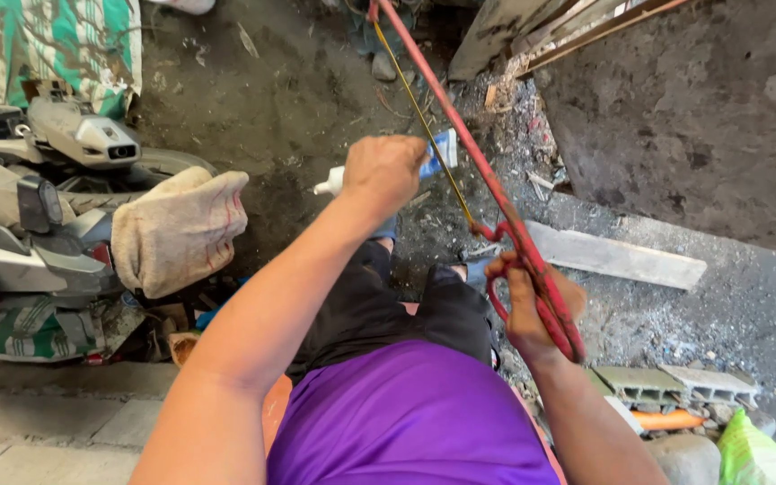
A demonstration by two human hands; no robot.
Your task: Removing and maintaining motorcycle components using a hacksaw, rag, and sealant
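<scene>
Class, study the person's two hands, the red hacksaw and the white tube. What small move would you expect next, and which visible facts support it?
Probably the left hand squeezes the white tube onto the blade: it holds the tube beside the thin blade, while the right hand grips the red hacksaw by its handle, frame raised off the dirt floor.

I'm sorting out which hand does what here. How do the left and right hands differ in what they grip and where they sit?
The left hand is stretched forward on a straight arm, closed on a white-and-blue tube; the right hand sits close to the body, arm bent. The right hand grips the red handle of a hacksaw; the left hand lies beside its thin blade. Both are bare and closed.
</scene>
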